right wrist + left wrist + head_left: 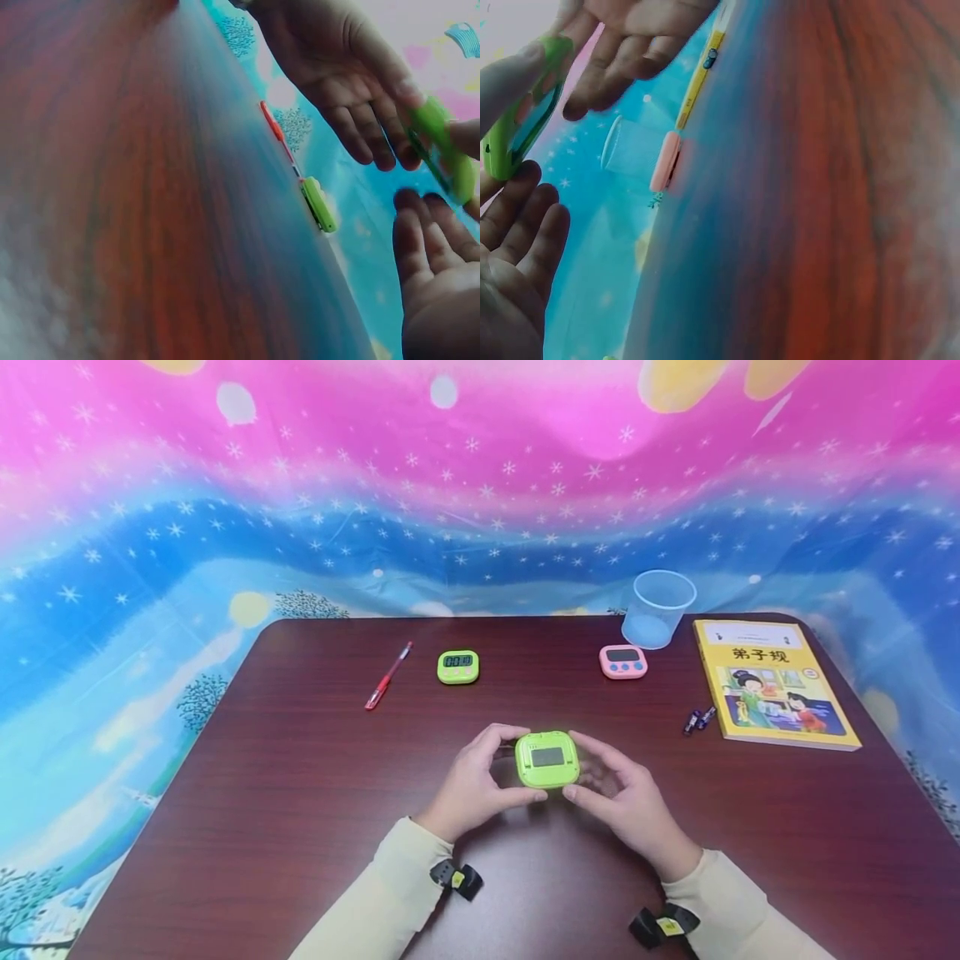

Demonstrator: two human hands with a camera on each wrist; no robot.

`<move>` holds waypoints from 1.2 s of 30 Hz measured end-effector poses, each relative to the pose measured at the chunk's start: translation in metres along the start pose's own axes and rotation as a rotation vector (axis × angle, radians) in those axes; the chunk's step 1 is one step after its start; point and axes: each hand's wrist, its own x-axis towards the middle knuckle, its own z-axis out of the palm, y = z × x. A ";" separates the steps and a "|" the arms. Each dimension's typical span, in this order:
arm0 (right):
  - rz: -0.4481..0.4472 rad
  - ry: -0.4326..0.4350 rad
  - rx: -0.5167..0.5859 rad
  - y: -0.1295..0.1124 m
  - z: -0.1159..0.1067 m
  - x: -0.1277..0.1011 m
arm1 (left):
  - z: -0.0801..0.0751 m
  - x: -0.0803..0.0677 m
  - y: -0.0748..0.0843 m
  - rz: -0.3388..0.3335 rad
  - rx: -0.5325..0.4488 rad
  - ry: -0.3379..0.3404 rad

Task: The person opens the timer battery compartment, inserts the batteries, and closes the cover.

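Observation:
Between both hands a green digital timer [548, 760] is held up over the table, its back side with a grey rectangle facing the head camera. My left hand [474, 781] pinches its left edge between thumb and forefinger. On the right edge, my right hand [632, 802] grips it with thumb and forefinger. In the left wrist view the green timer [526, 112] stands on edge, clear of the tabletop. The right wrist view shows the same timer [442, 150] with the other fingers spread below it. Its front is mostly hidden from the head view.
Farther back stand a second green timer [458, 667] with a lit display and a pink timer [622, 662]. A red pen [389, 676] lies left. Toward the right are a clear plastic cup [658, 610], small batteries [699, 720] and a yellow book [776, 685] on the dark table [285, 793].

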 end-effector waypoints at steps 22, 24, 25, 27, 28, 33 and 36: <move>0.193 0.146 0.417 -0.023 0.037 -0.003 | 0.029 -0.007 0.016 -0.024 0.028 0.260; 0.187 0.134 0.400 -0.023 0.034 -0.004 | 0.027 -0.007 0.015 -0.032 0.024 0.200; 0.183 0.126 0.391 -0.022 0.033 -0.004 | 0.025 -0.007 0.015 -0.035 0.029 0.165; 0.172 0.108 0.370 -0.022 0.030 -0.003 | 0.022 -0.006 0.015 -0.032 0.046 0.089; 0.165 0.101 0.364 -0.021 0.028 -0.003 | 0.019 -0.006 0.015 -0.025 0.055 0.053; 0.148 0.081 0.307 -0.021 0.018 -0.001 | 0.010 -0.004 0.016 0.010 0.096 -0.076; 0.160 0.064 0.229 -0.021 0.012 0.000 | 0.007 -0.004 0.017 0.039 0.137 -0.111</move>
